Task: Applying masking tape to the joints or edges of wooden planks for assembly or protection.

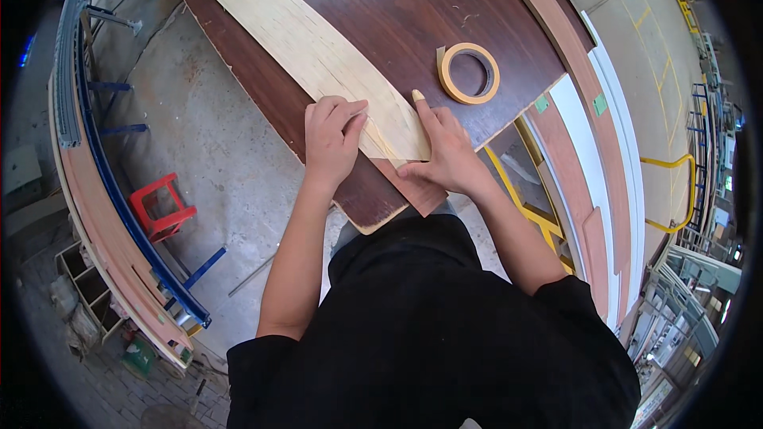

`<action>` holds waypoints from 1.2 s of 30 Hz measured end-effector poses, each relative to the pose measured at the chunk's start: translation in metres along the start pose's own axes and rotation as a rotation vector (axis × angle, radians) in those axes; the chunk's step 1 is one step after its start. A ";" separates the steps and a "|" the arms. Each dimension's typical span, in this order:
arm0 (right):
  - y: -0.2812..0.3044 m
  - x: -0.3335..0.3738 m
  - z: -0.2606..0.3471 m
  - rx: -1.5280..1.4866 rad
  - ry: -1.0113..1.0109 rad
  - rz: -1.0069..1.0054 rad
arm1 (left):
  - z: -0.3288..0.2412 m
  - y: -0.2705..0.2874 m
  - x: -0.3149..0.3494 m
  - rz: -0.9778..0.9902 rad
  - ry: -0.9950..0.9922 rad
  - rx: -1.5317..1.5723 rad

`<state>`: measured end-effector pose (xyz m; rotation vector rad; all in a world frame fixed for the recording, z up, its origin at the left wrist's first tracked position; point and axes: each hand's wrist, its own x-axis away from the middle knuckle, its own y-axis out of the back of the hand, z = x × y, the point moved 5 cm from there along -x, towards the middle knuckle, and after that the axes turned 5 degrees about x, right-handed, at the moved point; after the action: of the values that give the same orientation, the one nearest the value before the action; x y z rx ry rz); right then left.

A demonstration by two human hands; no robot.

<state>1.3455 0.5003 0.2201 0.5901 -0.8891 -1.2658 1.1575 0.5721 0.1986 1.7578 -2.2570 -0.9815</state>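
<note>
A long strip of pale wood veneer (318,56) lies on a dark brown wood-grain board (381,0). Its near end overlaps a narrow reddish-brown strip (421,193). My left hand (332,137) rests on the veneer's left edge, index finger and thumb drawn together; what they hold, if anything, is hidden. Thumb and forefinger apart, my right hand (447,151) presses on the veneer's right edge and near end. Something pale yellow covers its index fingertip. Right of the veneer lies a roll of masking tape (492,82), its loose end sticking up.
A red plastic stool (163,206) stands on the floor at left, beside a blue metal rack (151,250) carrying long panels. To the right are long white and brown panels (584,135), a yellow metal frame (544,226) and a yellow rail (679,163).
</note>
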 end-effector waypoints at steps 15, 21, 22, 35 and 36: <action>0.052 0.012 -0.028 0.314 0.205 -0.581 | -0.011 0.018 0.007 -0.046 0.018 0.093; 0.065 0.002 -0.035 0.123 0.183 -0.271 | -0.020 0.019 0.015 0.031 0.311 0.376; 0.069 0.012 -0.030 -0.230 0.202 -0.199 | -0.024 0.018 0.014 0.024 0.316 0.373; 0.086 0.039 0.041 -0.405 0.496 0.252 | -0.053 0.019 0.029 0.184 0.679 1.032; 0.087 0.036 0.043 -0.409 0.491 0.254 | -0.050 0.020 0.024 0.118 0.693 1.079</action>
<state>1.3602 0.4892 0.3223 0.4160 -0.2718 -0.9717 1.1560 0.5318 0.2417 1.7351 -2.4045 0.9538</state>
